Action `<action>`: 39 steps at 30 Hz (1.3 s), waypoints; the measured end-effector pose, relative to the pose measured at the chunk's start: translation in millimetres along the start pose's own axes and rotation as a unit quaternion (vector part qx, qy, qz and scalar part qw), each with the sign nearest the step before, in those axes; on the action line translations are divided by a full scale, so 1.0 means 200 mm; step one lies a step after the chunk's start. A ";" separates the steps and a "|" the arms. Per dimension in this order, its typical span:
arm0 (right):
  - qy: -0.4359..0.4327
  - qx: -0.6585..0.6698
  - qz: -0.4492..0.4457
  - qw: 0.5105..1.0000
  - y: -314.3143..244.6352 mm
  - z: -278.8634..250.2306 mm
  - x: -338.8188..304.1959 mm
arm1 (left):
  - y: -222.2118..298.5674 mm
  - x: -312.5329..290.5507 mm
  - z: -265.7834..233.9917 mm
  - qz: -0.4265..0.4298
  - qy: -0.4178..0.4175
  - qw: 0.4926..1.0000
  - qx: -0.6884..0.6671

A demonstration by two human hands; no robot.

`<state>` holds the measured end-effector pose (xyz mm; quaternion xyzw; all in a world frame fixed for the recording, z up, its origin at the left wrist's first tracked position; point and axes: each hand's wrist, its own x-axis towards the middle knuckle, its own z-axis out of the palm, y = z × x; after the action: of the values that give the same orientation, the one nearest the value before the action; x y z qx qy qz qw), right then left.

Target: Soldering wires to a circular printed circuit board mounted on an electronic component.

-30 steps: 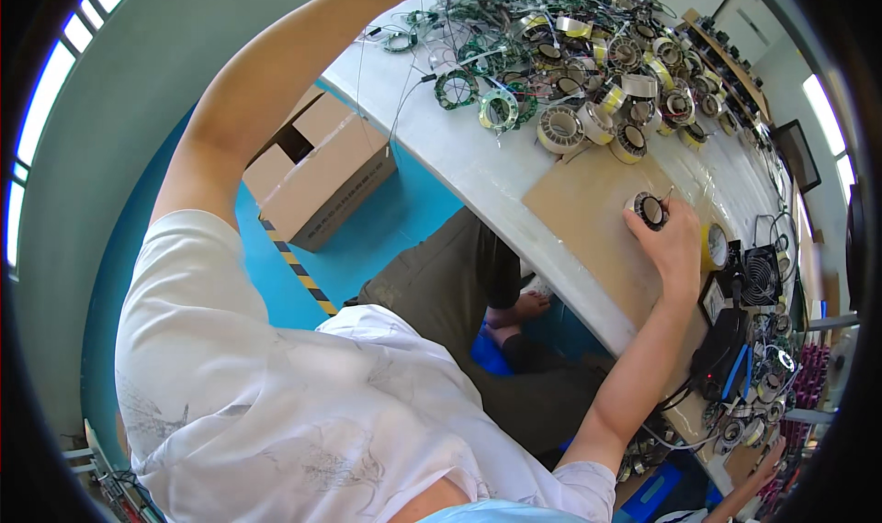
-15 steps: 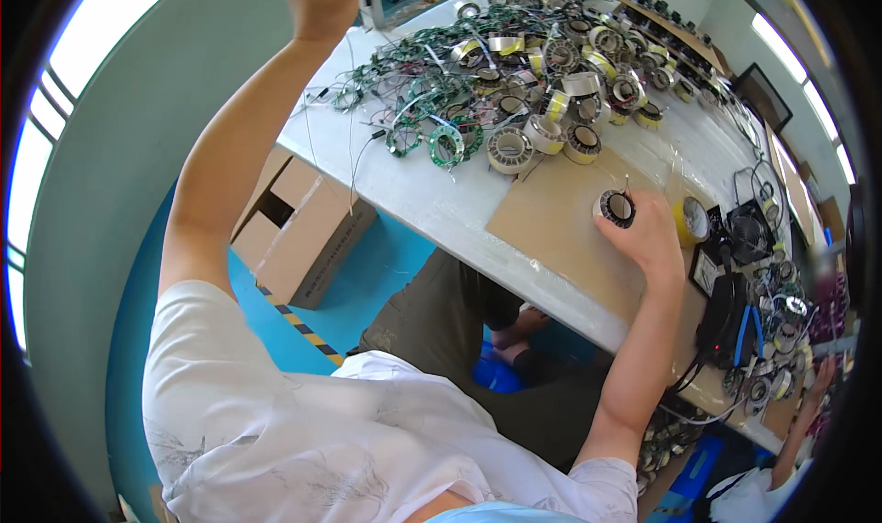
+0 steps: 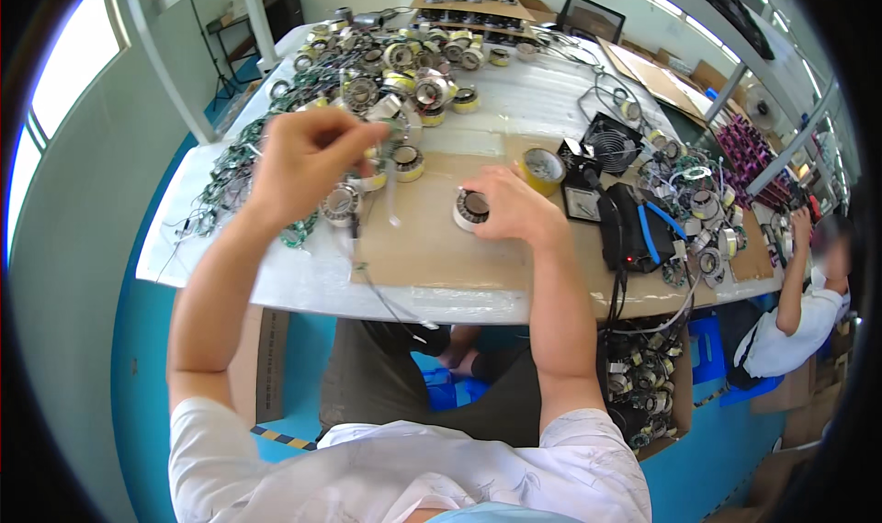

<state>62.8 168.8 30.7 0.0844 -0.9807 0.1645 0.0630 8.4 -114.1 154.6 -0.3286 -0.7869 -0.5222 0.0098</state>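
Observation:
My right hand (image 3: 514, 202) is closed around a motor stator (image 3: 470, 209), a white ring with dark slots inside, on the brown cardboard sheet (image 3: 441, 257). My left hand (image 3: 312, 160) is raised above the left part of the sheet, thumb and fingers pinched together. At its fingertips is a blurred greenish piece, probably a small circuit board. Thin wires (image 3: 372, 289) with a dark connector hang below this hand toward the table's front edge. Beyond the left hand lies a heap of stators (image 3: 432, 91) mixed with green ring circuit boards and wires.
Right of my right hand stand a yellow tape roll (image 3: 542, 167), a black fan (image 3: 614, 145) and a black box with blue-handled pliers (image 3: 649, 234). More stators (image 3: 707, 202) are piled beyond. A carton of stators (image 3: 648, 385) sits under the table. Another person (image 3: 790, 312) sits at right.
My view has turned toward the table. The left hand has come from the far left over the cardboard, with wires now hanging beneath it. The right hand still holds the stator.

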 end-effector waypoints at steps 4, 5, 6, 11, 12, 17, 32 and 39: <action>-0.085 -0.005 -0.018 0.996 -0.05 0.00 0.08 | -0.23 0.18 0.21 -0.083 -0.106 0.990 0.033; -0.041 -0.012 -0.049 0.998 0.00 0.07 0.09 | -0.32 0.22 0.26 -0.075 -0.103 0.992 0.006; -0.044 0.028 -0.046 0.998 0.04 0.10 0.09 | -0.34 0.25 0.32 -0.133 -0.086 0.987 -0.032; 0.263 0.112 -0.123 0.950 0.02 0.00 0.07 | -0.41 0.28 0.40 -0.157 -0.177 0.960 -0.147; 0.315 0.116 -0.157 0.929 -0.01 -0.01 0.07 | -0.46 0.29 0.41 -0.139 -0.184 0.959 -0.165; 0.328 0.158 -0.132 0.922 -0.08 0.11 0.13 | -0.54 0.23 0.45 -0.098 -0.198 0.947 -0.233; 0.361 0.292 -0.115 0.878 0.05 0.27 0.28 | -0.88 0.32 0.45 -0.005 -0.073 0.974 -0.214; 0.388 0.272 -0.109 0.874 0.09 0.29 0.30 | -0.78 0.30 0.49 0.004 -0.090 0.977 -0.195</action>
<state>-5.4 157.0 -19.2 0.1342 -0.7785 0.4364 0.4306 -89.0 -39.1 4.5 -0.3727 -0.6667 -0.6336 -0.1232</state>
